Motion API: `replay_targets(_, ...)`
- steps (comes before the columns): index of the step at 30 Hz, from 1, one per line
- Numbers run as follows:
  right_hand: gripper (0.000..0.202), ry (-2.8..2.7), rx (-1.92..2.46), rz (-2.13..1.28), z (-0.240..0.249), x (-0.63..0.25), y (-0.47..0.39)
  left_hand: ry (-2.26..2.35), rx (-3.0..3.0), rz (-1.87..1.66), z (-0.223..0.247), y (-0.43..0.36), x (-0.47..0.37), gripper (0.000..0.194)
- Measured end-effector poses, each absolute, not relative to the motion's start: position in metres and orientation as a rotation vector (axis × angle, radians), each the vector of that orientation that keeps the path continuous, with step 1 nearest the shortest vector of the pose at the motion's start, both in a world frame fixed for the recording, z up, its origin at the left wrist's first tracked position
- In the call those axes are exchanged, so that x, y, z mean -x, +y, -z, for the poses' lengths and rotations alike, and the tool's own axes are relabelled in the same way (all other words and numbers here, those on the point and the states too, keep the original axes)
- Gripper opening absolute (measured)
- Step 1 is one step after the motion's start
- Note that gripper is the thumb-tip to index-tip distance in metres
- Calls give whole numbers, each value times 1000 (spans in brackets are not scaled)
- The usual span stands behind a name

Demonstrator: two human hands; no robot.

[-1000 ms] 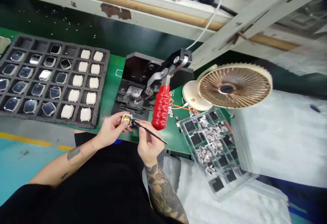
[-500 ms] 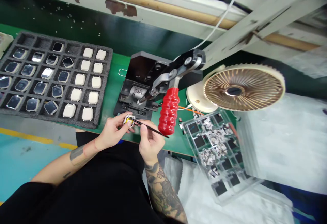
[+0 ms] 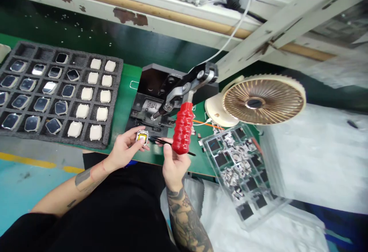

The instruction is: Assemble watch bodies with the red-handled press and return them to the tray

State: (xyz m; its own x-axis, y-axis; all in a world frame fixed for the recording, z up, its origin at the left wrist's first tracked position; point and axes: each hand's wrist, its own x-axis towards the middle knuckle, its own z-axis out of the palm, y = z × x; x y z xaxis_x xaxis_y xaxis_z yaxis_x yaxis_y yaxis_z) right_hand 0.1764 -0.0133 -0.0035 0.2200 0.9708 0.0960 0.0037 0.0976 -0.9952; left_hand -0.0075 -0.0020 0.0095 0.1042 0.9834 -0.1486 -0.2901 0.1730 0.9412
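My left hand (image 3: 125, 147) grips a small white watch case (image 3: 142, 138) by its edges, its inside facing up with yellow and silver parts showing. The thumb lies over its lower rim. To the right, my right hand (image 3: 174, 163) is closed around black tweezers (image 3: 161, 140), whose tips point left and stand a little apart from the case. Part of the tweezers and fingers is covered by the red handle (image 3: 183, 129) of a black toggle press (image 3: 149, 110), which stands just beyond both hands.
At left, a grey foam tray (image 3: 110, 108) holds several watch cases, some with dark screens, some white side up. A cream fan (image 3: 263, 99) stands right of the press. Nearer lies a clear compartment tray (image 3: 214, 163) with small parts. A white cable (image 3: 230, 39) hangs behind.
My right hand has moved right, drawing the tweezers' tips away from the watch case. The case in my left hand now shows its inside more fully. The whole view has shifted slightly.
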Motion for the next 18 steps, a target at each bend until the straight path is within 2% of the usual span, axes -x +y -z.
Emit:
replay_targets(3, 15, -1021, 1128, -1101, -3, -182, -10, 1010, -869, -1195, -12, 0, 9, 56)
replay_targets(5, 14, -991, 1024, -1040, -20, -204, -5, 1044, -833, -1208, -13, 0, 9, 55)
replay_targets(8, 16, -1061, 940, -842, -57, -257, 14, 1062, -845, -1185, -10, -2, 10, 55)
replay_targets(12, 16, -1446, 1201, -510, -95, -303, 73, 1084, -965, -1137, -4, -4, 12, 53)
replay_targets(15, 17, -1531, 1232, -227, -98, -291, 125, 1105, -1037, -1109, -1, -3, 14, 54)
replay_targets(18, 18, -1459, 1178, -124, -81, -269, 134, 1165, -1068, -1100, -3, -5, 16, 63)
